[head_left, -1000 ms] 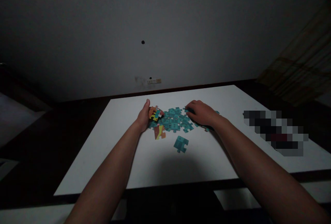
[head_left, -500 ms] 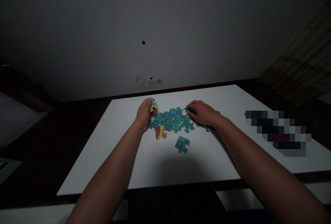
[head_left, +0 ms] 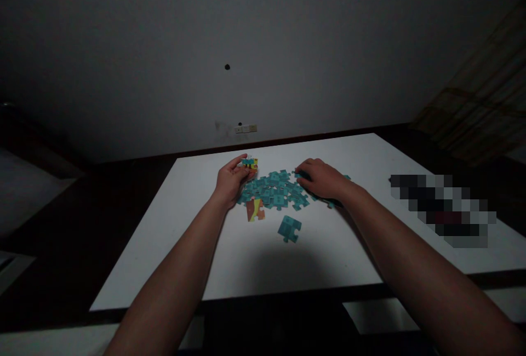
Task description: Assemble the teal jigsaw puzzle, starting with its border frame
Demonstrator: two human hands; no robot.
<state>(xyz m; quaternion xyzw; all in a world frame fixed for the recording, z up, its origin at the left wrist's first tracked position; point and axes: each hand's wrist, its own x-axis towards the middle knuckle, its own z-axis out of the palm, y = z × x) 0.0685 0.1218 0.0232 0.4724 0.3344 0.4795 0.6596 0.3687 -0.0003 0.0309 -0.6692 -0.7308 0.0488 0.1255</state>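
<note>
Yellow-patched puzzle piece in left hand

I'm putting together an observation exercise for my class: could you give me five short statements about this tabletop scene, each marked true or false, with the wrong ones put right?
1. The left hand holds a multicoloured puzzle piece. True.
2. A teal piece lies apart from the teal pile, nearer the person. True.
3. The right hand hangs far from the pile. False: the right hand is over the pile's right-hand part.
4. The brown, yellow and orange piece lies on the pile's far side. False: that piece lies on the near side, toward the left.
5. The tabletop is white. True.
</note>
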